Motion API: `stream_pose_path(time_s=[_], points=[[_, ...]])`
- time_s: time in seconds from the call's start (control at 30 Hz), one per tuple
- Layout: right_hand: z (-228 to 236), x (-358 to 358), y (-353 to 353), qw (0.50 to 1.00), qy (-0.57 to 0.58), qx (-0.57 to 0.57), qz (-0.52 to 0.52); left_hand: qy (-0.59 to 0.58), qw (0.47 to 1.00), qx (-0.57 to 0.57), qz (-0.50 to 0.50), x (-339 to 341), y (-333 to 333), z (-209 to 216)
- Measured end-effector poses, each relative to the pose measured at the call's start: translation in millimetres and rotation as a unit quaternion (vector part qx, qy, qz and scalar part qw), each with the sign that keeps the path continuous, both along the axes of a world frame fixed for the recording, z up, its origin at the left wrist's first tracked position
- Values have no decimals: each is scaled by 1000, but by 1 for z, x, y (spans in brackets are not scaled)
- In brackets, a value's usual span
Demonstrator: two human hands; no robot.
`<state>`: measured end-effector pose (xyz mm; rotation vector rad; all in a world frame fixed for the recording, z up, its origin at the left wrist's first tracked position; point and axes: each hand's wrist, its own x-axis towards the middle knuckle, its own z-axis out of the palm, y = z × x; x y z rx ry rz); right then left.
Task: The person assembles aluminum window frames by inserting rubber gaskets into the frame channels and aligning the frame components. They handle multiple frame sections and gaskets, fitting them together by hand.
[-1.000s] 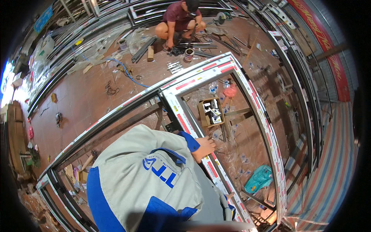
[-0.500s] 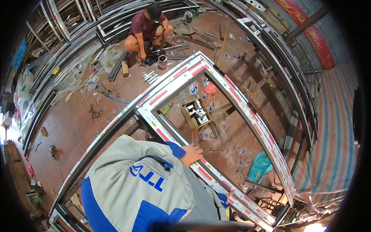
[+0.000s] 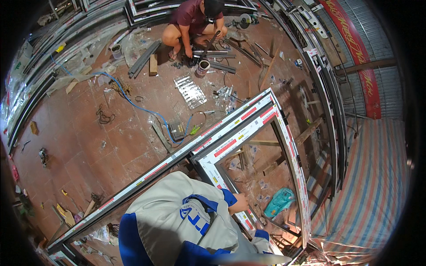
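A large aluminium window frame [image 3: 230, 145], covered in white and red protective tape, slants across the view with its corner pointing away from me. My left hand [image 3: 240, 204] is wrapped over its middle crossbar, the fingertips partly hidden on the far side. Farther along the same bar, close to the lower edge, my right hand [image 3: 258, 226] sits at the bar. Its fingers are mostly hidden by the blue-trimmed cuff. My grey and blue jacket [image 3: 164, 213] covers the near part of the frame.
A person [image 3: 191, 22] squats at the back beside a paint can [image 3: 203, 68] and dark metal bars. A blue cable [image 3: 126, 95] crosses the tiled floor. Small silver parts [image 3: 190, 91] lie there. A teal bag [image 3: 279, 202] shows through the frame. Long profiles and a striped tarp [image 3: 364, 177] line the right.
The frame has shifted right and nearer me, my hands moving with it. The open cardboard box has gone from sight, and more floor shows beyond the frame. The view has also turned.
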<state>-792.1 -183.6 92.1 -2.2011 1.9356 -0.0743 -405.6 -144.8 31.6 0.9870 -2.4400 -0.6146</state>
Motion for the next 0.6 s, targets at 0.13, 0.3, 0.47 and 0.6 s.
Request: stream_pose_path(time_s=[0.13,0.3,0.47,0.6], points=[[22,153,-12,953,-47,247,168,-25,995,-26,96,8,4,-13],[-2,220,34,963,37,184,191,-142,983,1,115,64,24,19],[-3,238,48,973,86,139,164,-122,983,8,136,83,31,-4],[-8,240,41,973,110,145,141,-112,983,12,147,90,32,-7]])
